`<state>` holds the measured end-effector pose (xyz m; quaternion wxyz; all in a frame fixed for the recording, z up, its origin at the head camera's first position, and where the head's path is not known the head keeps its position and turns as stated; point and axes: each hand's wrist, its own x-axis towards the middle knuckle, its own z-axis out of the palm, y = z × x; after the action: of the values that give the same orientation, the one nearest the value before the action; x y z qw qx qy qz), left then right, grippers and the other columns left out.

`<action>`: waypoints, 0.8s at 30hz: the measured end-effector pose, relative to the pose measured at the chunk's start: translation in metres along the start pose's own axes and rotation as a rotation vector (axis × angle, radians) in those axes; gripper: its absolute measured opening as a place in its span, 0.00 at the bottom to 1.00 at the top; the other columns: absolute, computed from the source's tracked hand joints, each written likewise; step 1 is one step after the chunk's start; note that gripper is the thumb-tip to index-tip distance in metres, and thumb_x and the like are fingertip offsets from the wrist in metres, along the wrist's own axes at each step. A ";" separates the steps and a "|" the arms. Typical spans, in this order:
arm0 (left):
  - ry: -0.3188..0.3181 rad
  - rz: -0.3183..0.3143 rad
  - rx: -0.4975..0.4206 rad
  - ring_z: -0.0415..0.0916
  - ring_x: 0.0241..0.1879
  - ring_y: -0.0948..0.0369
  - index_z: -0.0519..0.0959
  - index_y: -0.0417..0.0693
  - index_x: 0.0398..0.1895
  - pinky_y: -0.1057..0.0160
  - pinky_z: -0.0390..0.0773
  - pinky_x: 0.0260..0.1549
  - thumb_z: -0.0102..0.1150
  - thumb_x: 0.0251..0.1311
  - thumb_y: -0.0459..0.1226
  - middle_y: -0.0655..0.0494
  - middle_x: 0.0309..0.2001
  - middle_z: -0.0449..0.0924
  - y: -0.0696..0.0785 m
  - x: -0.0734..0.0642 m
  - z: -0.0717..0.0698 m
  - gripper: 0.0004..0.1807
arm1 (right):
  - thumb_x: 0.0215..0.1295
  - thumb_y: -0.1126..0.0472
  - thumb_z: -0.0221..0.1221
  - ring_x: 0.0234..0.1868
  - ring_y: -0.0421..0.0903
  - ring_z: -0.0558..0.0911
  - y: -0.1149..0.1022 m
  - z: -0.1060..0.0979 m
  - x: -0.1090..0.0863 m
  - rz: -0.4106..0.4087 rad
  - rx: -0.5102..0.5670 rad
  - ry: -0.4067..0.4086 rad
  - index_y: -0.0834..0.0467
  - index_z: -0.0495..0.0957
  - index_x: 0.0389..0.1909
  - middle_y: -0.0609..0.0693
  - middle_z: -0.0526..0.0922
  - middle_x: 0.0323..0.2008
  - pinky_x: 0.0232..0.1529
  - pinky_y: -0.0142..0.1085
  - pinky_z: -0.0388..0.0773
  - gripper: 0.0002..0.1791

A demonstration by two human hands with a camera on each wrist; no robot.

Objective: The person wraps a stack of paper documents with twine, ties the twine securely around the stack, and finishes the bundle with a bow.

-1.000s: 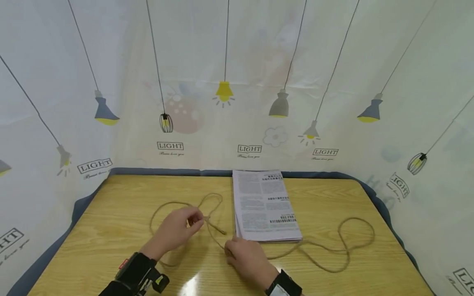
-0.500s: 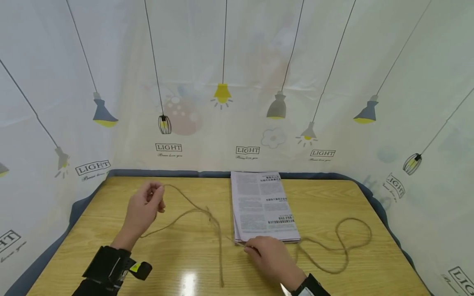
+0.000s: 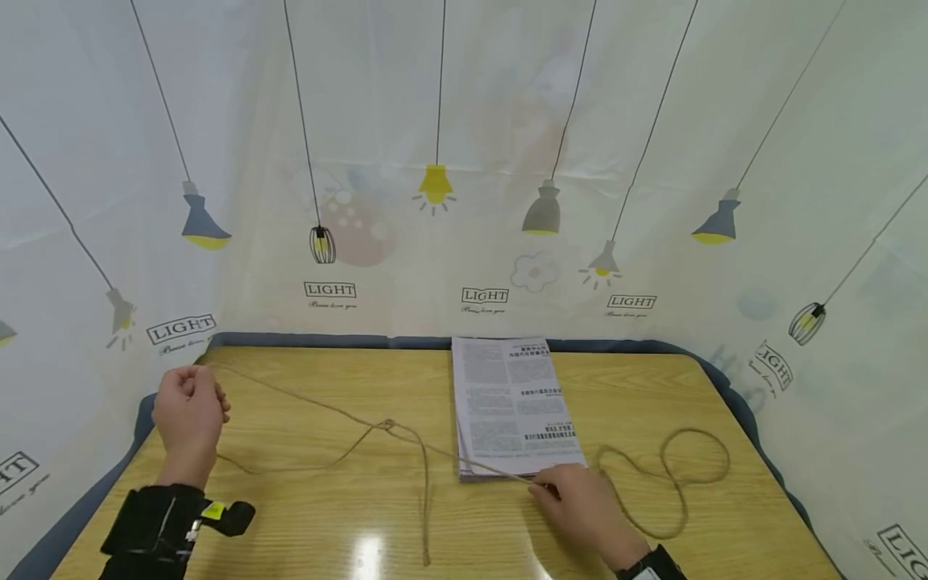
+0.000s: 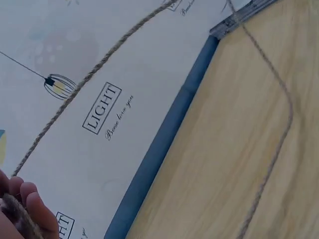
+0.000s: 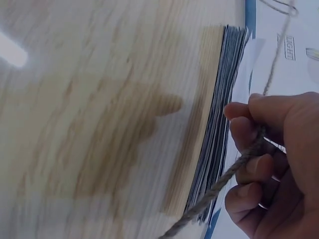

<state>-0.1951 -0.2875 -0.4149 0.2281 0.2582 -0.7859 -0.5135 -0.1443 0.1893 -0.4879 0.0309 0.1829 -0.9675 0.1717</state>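
A thin brown twine [image 3: 387,424] stretches between the two hands, with a small knot or crossing near its middle. At the far left of the table, my left hand [image 3: 190,415] grips one length of it; in the left wrist view the twine [image 4: 94,69] runs into the curled fingers. My right hand [image 3: 587,511] pinches the other length at the front right corner of a newspaper stack [image 3: 515,403]. Thumb and fingertips close on the twine [image 5: 214,194] in the right wrist view. From the knot one loose end hangs toward the table's front, and another strand curves back left.
The newspaper stack lies at the back middle of the wooden table [image 3: 290,524]. More twine [image 3: 681,483] lies in a loose loop right of it. A printed curtain [image 3: 406,121] rises behind the dark blue table edge [image 3: 326,341].
My left hand has moved far left and back, my right hand rightward along the front of the newspapers. The twine between them has drawn out straighter, its loops shrinking to a small knot.
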 end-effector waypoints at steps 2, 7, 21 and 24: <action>-0.032 0.024 0.121 0.71 0.20 0.65 0.70 0.48 0.49 0.66 0.72 0.23 0.36 0.72 0.48 0.61 0.23 0.74 -0.009 0.002 -0.004 0.17 | 0.62 0.52 0.64 0.23 0.28 0.72 0.003 -0.002 -0.002 0.015 0.007 -0.017 0.45 0.86 0.28 0.35 0.83 0.26 0.24 0.27 0.67 0.05; -0.290 0.228 0.426 0.70 0.26 0.56 0.74 0.45 0.53 0.55 0.67 0.28 0.37 0.72 0.53 0.48 0.36 0.78 -0.049 0.012 0.001 0.25 | 0.62 0.53 0.64 0.24 0.27 0.71 0.006 -0.002 -0.003 -0.060 0.041 -0.075 0.46 0.87 0.29 0.34 0.82 0.26 0.26 0.28 0.68 0.05; -0.576 0.895 0.510 0.81 0.42 0.53 0.84 0.48 0.43 0.51 0.79 0.42 0.61 0.64 0.36 0.52 0.41 0.85 -0.005 -0.066 0.102 0.07 | 0.64 0.52 0.63 0.28 0.26 0.73 -0.009 0.006 -0.001 -0.184 0.171 -0.180 0.45 0.84 0.35 0.32 0.80 0.28 0.31 0.28 0.72 0.03; -0.661 0.914 0.607 0.81 0.47 0.50 0.84 0.50 0.46 0.46 0.77 0.48 0.62 0.62 0.37 0.51 0.45 0.85 -0.004 -0.080 0.130 0.10 | 0.64 0.52 0.62 0.28 0.25 0.73 -0.011 0.007 0.001 -0.180 0.167 -0.190 0.44 0.83 0.32 0.31 0.81 0.28 0.31 0.28 0.72 0.03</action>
<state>-0.2146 -0.1484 -0.4740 0.0862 -0.2218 -0.9560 -0.1714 -0.1414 0.1767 -0.4907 -0.0607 0.2860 -0.9282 0.2300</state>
